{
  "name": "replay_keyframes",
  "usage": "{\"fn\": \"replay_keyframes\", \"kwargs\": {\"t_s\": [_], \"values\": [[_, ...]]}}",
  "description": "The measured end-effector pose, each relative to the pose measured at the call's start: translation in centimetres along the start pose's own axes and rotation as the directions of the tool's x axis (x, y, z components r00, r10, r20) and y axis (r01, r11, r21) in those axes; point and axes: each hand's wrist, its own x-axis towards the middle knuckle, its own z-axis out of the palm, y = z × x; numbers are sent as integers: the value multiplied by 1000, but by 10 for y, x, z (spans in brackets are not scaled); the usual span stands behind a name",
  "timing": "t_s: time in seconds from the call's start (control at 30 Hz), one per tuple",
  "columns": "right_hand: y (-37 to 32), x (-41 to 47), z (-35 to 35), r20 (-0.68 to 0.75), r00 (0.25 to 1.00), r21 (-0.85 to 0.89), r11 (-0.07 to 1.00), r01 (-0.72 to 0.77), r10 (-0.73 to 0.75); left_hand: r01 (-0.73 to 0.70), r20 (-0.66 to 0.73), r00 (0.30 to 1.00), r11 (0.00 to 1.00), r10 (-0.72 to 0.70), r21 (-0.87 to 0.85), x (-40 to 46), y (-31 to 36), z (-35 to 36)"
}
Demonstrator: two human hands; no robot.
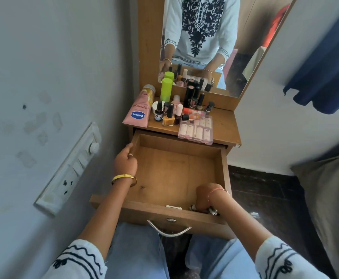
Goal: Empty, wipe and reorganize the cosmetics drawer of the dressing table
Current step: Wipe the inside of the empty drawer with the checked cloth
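The wooden drawer (176,170) of the dressing table is pulled out, its floor almost bare. My left hand (125,161) rests on the drawer's left wall, fingers curled over the rim. My right hand (205,196) reaches down into the near right corner and closes on a few small dark cosmetic items (211,210), partly hidden by the drawer front. On the tabletop (225,125) stand a pink Vaseline tube (138,109), a green-capped bottle (166,90), several nail polish bottles (169,115), lipsticks (192,95) and a clear case of press-on nails (195,130).
A mirror (200,41) rises behind the tabletop and reflects my torso and hands. A wall with a switch panel (70,170) lies close on the left. A metal handle (169,230) hangs on the drawer front over my knees. Dark floor (265,190) lies to the right.
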Motion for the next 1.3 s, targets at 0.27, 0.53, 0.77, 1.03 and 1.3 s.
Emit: {"fn": "replay_keyframes", "kwargs": {"t_s": [0.27, 0.53, 0.77, 1.03, 1.3], "values": [[-41, 4, -21, -49, 982, 208, 959, 190, -184, 180, -26, 982, 964, -189, -197, 11, 1, -9], [-141, 22, -43, -293, 871, 401, 776, 486, -394, 337, 89, 942, 910, -325, -241, 25, -4, -16], [-105, 18, -35, -240, 841, 723, 489, 488, -485, 309, 95, 951, 923, -295, -228, 21, -1, -12], [-51, 20, -34, -265, 935, 906, -270, 325, 236, 191, 58, 981, 980, -188, -60, 16, -1, -9], [-28, 42, -36, 124, 690, 769, -508, 387, 713, 111, 95, 987, 975, -131, 193, 12, -6, -5]]}}
